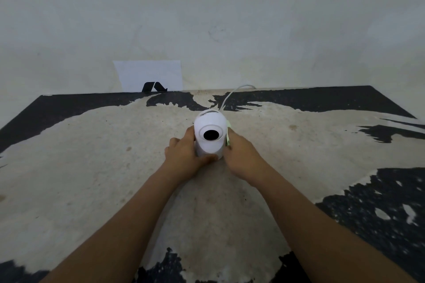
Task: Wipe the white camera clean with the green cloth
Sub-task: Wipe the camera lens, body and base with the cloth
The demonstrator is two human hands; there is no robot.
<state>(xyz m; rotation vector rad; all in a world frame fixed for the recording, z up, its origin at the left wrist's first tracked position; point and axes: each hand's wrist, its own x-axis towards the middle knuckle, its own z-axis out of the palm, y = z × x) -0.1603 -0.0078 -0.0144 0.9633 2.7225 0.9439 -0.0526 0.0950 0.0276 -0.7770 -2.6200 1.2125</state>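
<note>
Head view: our two hands at the camera on the worn table.
Left hand: fingers clamped on camera.
Right hand: fingers pressing green cloth to its right side.

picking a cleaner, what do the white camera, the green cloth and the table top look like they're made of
White camera: likely smooth plastic, matte to satin, judging by its even seamless shell; the lens is glossy black.
Green cloth: only a thin pale edge shows past the right hand, so the fabric type is unclear.
Table top: a hard beige base under worn, flaking black coating; possibly painted board or stone.
</note>
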